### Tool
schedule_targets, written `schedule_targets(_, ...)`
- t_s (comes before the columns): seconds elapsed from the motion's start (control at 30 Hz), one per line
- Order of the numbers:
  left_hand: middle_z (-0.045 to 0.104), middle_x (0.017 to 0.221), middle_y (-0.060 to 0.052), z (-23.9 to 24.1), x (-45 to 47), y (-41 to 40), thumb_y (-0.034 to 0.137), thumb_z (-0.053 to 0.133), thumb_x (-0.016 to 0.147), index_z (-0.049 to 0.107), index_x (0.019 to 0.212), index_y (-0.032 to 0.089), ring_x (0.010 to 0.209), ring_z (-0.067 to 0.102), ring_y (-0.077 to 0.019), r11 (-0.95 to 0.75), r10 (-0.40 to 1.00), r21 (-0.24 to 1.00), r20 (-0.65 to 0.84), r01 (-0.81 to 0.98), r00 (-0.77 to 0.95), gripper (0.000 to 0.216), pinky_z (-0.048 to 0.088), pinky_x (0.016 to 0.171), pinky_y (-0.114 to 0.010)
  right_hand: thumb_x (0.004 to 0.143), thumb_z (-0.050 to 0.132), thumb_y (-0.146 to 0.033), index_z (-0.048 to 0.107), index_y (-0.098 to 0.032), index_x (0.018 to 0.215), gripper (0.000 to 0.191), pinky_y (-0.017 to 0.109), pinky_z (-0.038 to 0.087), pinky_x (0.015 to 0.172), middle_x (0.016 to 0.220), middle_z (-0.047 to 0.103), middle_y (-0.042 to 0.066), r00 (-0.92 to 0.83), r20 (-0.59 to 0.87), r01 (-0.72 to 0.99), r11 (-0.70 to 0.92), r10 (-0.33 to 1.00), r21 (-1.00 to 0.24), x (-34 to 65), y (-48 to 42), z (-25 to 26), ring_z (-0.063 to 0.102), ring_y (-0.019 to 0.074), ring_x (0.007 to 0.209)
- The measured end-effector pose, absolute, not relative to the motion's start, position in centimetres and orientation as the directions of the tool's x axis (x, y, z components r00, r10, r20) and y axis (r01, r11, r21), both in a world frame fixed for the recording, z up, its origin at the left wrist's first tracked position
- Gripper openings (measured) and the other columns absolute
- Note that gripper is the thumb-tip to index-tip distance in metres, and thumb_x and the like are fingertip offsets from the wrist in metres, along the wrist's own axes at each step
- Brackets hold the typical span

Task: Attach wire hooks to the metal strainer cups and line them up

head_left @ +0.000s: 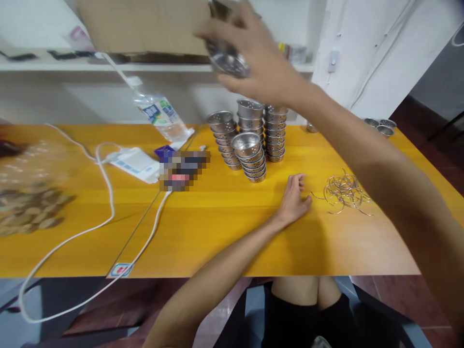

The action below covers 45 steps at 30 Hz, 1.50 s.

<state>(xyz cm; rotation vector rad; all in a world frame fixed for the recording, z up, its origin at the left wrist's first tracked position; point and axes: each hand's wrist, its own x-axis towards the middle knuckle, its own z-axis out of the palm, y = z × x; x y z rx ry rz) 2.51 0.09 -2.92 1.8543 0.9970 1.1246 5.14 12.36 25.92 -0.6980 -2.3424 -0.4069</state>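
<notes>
My right hand (253,60) is raised above the table before the shelf, its fingers and thumb closed around a perforated metal cup (230,63). Motion blurs that hand, and its fingers partly cover the cup. Below it stand several stacks of similar perforated metal cups (248,145), nested one in another. My left hand (294,200) rests on the yellow table (224,232), fingers loosely curled and thumb apart, with nothing visible in it. Just right of its thumb lies a tangled heap of thin curved metal wires (346,192).
A leaning plastic bottle (163,116), a white box-like device (136,164) and a white cable (108,193) occupy the left side. Round pale pieces (36,212) lie at far left. A cardboard box (145,29) sits on the shelf. More metal cups (384,129) stand at back right.
</notes>
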Motion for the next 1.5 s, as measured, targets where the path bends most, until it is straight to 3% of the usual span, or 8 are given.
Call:
schedule_targets(0.2,0.046,0.154,-0.019,-2.7,2.4,0.7,0.031,0.091,0.08,0.024,0.16,0.031,0.132,0.061,-0.0304,-0.465,0.868,0.884,0.466,-0.051,0.172,0.104,0.061,0.104,-0.05,0.079,0.098,-0.035,0.045,-0.023,0.165,0.102,0.054,0.06,0.104,0.13,0.066,0.013,-0.633,0.431,0.65,0.744,0.643,-0.155,17.8,3.6,15.5,0.07,0.0338,0.116)
schedule_targets(0.3,0.05,0.159,-0.017,-2.1,2.1,0.8,0.04,0.095,0.077,0.039,0.156,0.029,0.141,0.059,-0.0328,-0.463,0.864,0.88,0.474,-0.102,0.172,0.097,0.054,0.118,-0.052,0.083,0.094,-0.049,0.035,-0.029,0.169,0.106,0.06,0.059,0.106,0.145,0.062,0.016,-0.632,0.246,0.652,0.676,0.735,-0.345,20.1,1.1,10.2,0.067,0.0399,0.128)
schedule_targets(0.43,0.062,0.147,-0.016,-1.6,1.7,0.8,0.043,0.093,0.079,0.053,0.143,0.026,0.135,0.065,-0.0338,-0.421,0.897,0.904,0.427,-0.072,0.115,0.077,0.055,0.116,-0.052,0.093,0.083,-0.051,0.029,-0.034,0.17,0.096,0.056,0.054,0.115,0.16,0.051,0.015,-0.511,0.362,0.595,0.624,0.78,-0.507,21.5,-0.4,6.3,0.06,0.0354,0.141)
schedule_targets(0.6,0.064,0.139,-0.014,-1.7,1.3,1.2,0.037,0.091,0.076,0.051,0.138,0.024,0.133,0.066,-0.0318,-0.439,0.898,0.897,0.439,0.051,0.018,0.075,0.053,0.117,-0.052,0.099,0.07,-0.033,0.068,-0.023,0.129,0.032,0.051,0.058,0.099,0.114,0.075,0.01,-0.42,0.291,0.833,0.493,0.859,-0.252,23.0,-1.7,3.6,0.071,0.0327,0.111)
schedule_targets(0.73,0.066,0.134,-0.013,-1.6,1.1,1.3,0.033,0.09,0.073,0.05,0.135,0.023,0.125,0.069,-0.0299,-0.444,0.896,0.891,0.444,0.09,0.025,0.074,0.055,0.114,-0.051,0.095,0.065,-0.012,0.072,-0.017,0.109,0.016,0.044,0.056,0.094,0.099,0.077,0.011,-0.539,0.184,0.841,0.537,0.822,0.064,22.2,-3.0,2.8,0.07,0.0303,0.103)
schedule_targets(1.0,0.057,0.152,-0.016,-0.9,0.6,0.3,0.047,0.091,0.081,0.046,0.147,0.026,0.138,0.064,-0.0309,-0.338,0.922,0.941,0.33,0.003,0.2,0.082,0.058,0.114,-0.047,0.086,0.072,-0.006,0.065,-0.027,0.079,0.023,0.046,0.057,0.073,0.08,0.071,0.01,-0.613,0.328,0.772,0.633,0.719,0.058,22.0,-2.6,1.3,0.067,0.0319,0.086)
schedule_targets(1.23,0.067,0.138,-0.013,-0.4,0.1,-0.1,0.051,0.09,0.083,0.054,0.14,0.022,0.127,0.069,-0.0282,-0.358,0.904,0.934,0.345,0.004,0.252,0.074,0.059,0.11,-0.045,0.102,0.058,-0.014,0.067,-0.022,0.099,0.012,0.041,0.053,0.08,0.088,0.071,0.006,-0.22,0.695,0.782,0.55,0.684,-0.294,23.6,-2.7,2.7,0.063,0.024,0.086)
schedule_targets(1.5,0.072,0.135,-0.01,0.2,0.4,-1.3,0.049,0.095,0.076,0.064,0.137,0.024,0.125,0.071,-0.0292,-0.218,0.871,0.961,0.27,-0.169,0.411,0.074,0.058,0.112,-0.045,0.105,0.064,-0.019,0.062,-0.024,0.099,0.008,0.031,0.046,0.061,0.087,0.066,0.002,-0.065,0.76,0.562,0.653,0.646,-0.508,22.7,-3.7,4.0,0.056,0.014,0.066)
